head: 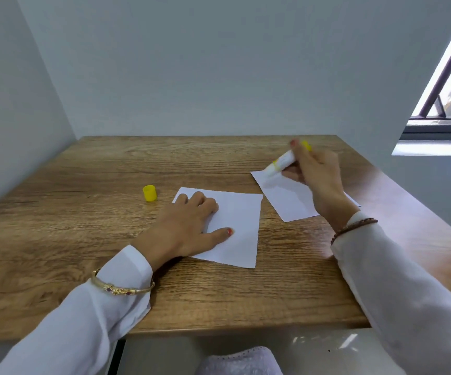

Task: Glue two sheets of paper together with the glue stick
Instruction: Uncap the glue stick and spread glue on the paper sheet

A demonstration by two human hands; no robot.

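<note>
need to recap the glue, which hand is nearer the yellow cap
Left. The left hand rests on the near sheet just right of the yellow cap; the right hand is across the table, holding the glue stick.

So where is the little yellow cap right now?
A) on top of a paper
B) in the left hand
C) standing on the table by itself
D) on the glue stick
C: the yellow cap stands alone on the wooden table, left of the paper under the left hand.

wooden table [56,239]; pale grey walls [191,63]; barred window [446,104] right, daylight
</note>
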